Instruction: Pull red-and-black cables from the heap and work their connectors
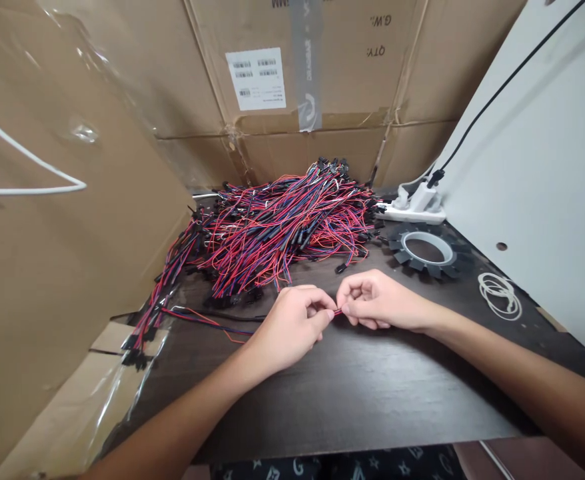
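Both hands, left [292, 327] and right [372, 301], pinched shut on short red wire [337, 311] near surface [352, 387] centre. Risked slipping from grip; loose ends snagging in wire pile [277, 227] beyond.

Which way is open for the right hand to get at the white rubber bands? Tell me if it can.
Probably yes. The right hand is pinching a small red wire piece together with the left hand, but the rubber bands lie to its right on bare dark table, with nothing between.
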Tool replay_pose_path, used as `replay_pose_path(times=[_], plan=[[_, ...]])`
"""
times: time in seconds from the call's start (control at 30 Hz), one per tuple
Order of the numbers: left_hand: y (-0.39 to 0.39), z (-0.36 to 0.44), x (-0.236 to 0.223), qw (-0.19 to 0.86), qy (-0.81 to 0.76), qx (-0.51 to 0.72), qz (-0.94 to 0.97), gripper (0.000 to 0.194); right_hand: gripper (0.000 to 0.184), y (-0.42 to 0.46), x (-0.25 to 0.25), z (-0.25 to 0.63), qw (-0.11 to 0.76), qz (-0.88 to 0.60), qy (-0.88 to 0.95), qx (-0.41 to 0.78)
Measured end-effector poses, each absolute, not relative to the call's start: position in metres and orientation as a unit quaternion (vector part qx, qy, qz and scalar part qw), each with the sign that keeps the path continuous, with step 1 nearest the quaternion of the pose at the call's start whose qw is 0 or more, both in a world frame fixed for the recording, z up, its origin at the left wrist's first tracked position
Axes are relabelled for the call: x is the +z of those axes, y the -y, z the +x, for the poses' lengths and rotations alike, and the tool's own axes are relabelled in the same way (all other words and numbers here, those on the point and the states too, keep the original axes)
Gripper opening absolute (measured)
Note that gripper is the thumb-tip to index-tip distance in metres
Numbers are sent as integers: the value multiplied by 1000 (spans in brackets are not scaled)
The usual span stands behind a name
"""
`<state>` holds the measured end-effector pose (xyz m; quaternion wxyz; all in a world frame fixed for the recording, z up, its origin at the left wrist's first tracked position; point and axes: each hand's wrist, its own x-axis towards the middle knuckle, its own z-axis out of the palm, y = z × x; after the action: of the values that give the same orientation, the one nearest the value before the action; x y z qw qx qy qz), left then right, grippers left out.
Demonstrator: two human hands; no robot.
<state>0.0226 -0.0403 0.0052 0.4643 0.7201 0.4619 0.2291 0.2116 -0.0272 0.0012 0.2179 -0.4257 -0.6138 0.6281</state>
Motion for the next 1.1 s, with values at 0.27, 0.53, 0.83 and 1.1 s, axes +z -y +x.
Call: replay_pose_path(times=[0.27,0.53,0.83,1.1], plan=[[40,23,10,420,-440,216,764,18,7,28,-1,213,197,-426,647,601],[40,23,14,413,-448,202,767,10,7,29,-4,211,238,-411,676,564],[36,16,25,454,-448,146,756,12,5,30,0,212,206,-402,634,628],[32,9,29,511,-426,101,740,18,8,28,0,216,183,-388,599,676]])
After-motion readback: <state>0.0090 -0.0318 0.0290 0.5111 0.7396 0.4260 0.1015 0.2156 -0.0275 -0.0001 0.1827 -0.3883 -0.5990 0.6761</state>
